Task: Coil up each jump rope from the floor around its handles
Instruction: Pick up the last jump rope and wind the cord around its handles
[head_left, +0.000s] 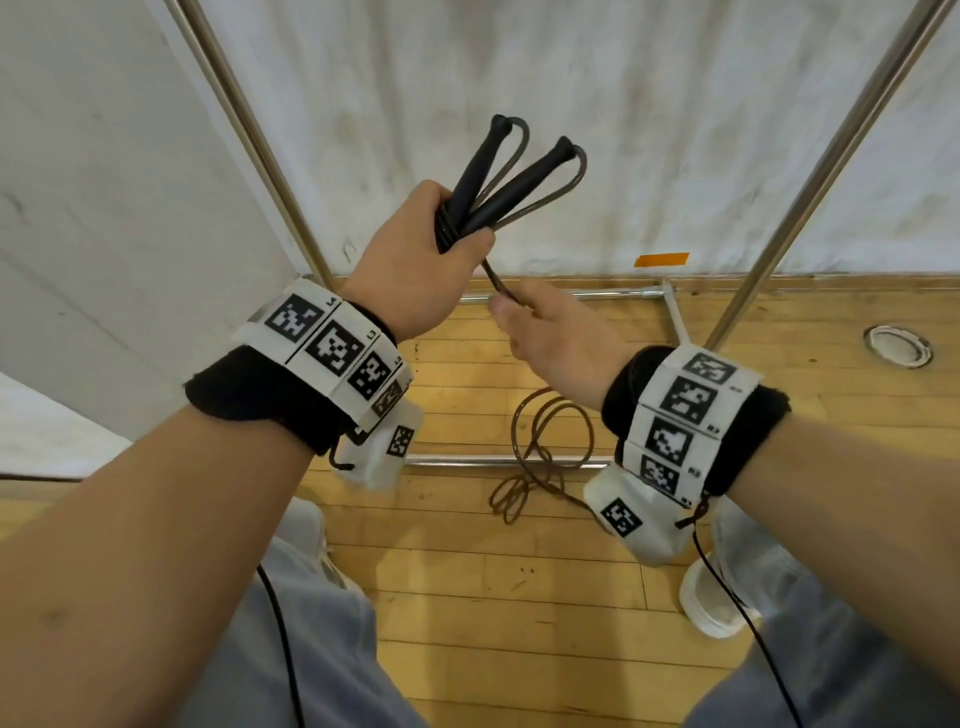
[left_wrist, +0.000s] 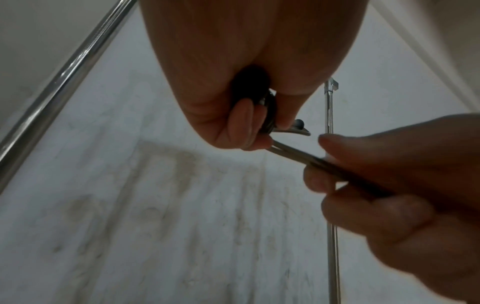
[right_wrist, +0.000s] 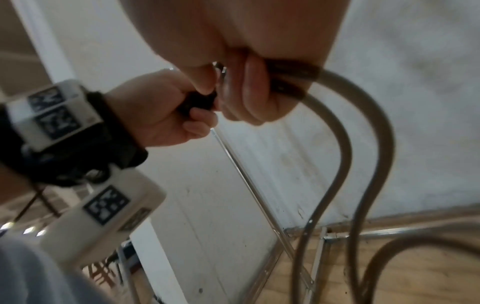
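Note:
My left hand grips two black jump-rope handles held up in a V, with a few turns of rope wound round their lower ends. From that fist a doubled brown-grey rope runs down into my right hand, which holds both strands just below. In the left wrist view the left hand is curled on the handles and the right hand closes on the rope. In the right wrist view the rope hangs from the right hand in two strands. Loose loops lie on the floor.
Slanting metal poles and floor bars of a frame stand ahead against a white wall. Wooden floor below, with a round metal fitting at right, orange tape, and my white shoe.

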